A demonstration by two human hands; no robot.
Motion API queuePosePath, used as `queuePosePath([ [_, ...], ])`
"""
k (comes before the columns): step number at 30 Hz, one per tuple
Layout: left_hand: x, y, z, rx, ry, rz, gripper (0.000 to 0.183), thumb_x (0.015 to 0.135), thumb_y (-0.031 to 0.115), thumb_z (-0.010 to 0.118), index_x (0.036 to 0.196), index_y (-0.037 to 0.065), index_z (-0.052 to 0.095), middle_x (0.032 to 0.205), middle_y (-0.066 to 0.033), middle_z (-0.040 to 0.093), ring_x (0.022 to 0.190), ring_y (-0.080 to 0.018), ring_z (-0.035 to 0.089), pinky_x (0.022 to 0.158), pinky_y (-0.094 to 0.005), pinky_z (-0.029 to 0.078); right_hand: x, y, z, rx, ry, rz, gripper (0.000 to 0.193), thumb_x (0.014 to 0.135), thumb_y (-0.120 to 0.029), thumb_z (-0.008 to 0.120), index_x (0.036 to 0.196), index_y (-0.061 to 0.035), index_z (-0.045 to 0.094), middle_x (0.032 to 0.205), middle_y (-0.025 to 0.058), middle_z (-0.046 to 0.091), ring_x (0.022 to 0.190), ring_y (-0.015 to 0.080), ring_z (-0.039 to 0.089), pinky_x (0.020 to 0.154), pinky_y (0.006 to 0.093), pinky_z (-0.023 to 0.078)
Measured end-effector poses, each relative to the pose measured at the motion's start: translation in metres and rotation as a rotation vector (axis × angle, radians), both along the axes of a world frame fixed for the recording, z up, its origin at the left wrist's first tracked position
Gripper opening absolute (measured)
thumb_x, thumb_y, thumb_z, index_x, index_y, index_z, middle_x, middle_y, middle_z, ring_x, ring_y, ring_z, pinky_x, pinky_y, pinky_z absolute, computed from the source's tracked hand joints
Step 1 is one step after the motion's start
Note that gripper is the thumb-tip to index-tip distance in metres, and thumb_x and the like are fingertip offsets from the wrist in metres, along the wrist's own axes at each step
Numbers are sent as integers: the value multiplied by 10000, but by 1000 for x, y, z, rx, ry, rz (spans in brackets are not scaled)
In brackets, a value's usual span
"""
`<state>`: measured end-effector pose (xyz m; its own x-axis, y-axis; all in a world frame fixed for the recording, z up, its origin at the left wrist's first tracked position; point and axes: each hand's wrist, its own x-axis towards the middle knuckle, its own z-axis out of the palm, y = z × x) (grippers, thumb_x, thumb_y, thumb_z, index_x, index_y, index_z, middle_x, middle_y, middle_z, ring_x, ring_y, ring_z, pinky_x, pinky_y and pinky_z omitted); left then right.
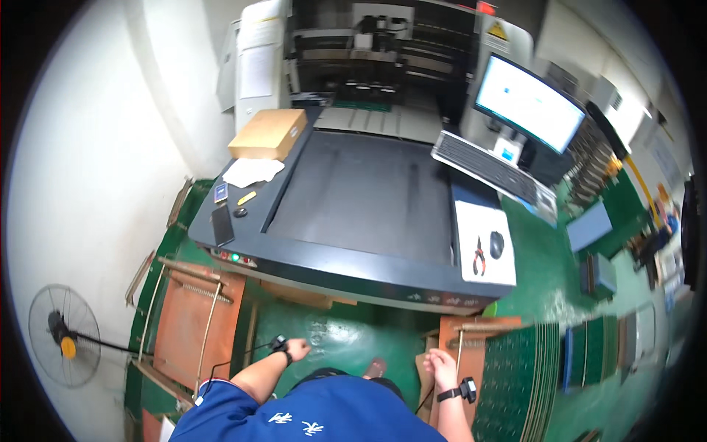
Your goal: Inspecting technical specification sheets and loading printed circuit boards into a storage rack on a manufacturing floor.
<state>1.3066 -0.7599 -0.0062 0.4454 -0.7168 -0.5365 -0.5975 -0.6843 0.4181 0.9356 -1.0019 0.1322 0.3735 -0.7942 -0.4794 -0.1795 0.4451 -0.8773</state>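
Observation:
Low in the head view, my left hand hangs over the green floor with its fingers curled in and nothing showing in them. A black strap with a small device circles that wrist. On the other side, my right hand is raised, its fingers bent together and no object visible between them. Its wrist also wears a strapped device. Nearest to this hand is an orange-brown rack beside a row of upright green panels. Both hands are apart from the large dark machine bed ahead.
A cardboard box, white cloth or paper and a phone lie on the machine's left ledge. Red-handled pliers and a mouse rest at right, below a keyboard and monitor. A fan stands left.

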Motion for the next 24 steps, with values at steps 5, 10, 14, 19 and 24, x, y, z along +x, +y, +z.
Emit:
queuePosePath([
  [5, -12, -104, 144, -604, 116, 110, 271, 861, 256, 533, 1010, 48, 622, 959, -135, 641, 881, -268, 619, 771, -358, 493, 96, -123, 31, -166, -26, 245, 190, 894, -58, 482, 1045, 14, 572, 853, 58, 633, 679, 100, 586, 582, 203, 465],
  [10, 49, -112, 193, -769, -34, 283, 225, 845, 202, 562, 967, 26, 632, 893, -135, 641, 828, -249, 620, 725, -338, 490, 201, -165, 47, -230, -49, 375, 187, 886, -65, 507, 1042, 12, 576, 852, 47, 635, 704, 86, 583, 613, 207, 464],
  [14, 119, -103, 186, -770, -247, 465, 191, 829, 183, 568, 905, 24, 639, 861, -133, 640, 811, -261, 619, 709, -338, 489, 235, -159, 28, -1116, 336, 555, 125, 801, -55, 537, 868, -43, 642, 830, 111, 633, 743, 263, 611, 700, 343, 493],
  [19, 187, -118, 165, -730, -415, 317, 122, 792, 164, 564, 820, 69, 635, 810, -108, 636, 732, -288, 575, 725, -383, 435, 233, -167, 25, -1234, 518, 451, 133, 716, -51, 527, 793, -63, 634, 806, 138, 590, 799, 327, 564, 744, 421, 460],
  [24, 218, -185, 178, -548, -490, 124, 116, 758, 185, 573, 716, 91, 625, 713, -98, 632, 708, -304, 569, 718, -406, 421, 209, -191, 29, -1197, 721, 334, 130, 713, -53, 532, 788, -65, 639, 814, 132, 599, 818, 323, 561, 753, 421, 457],
])
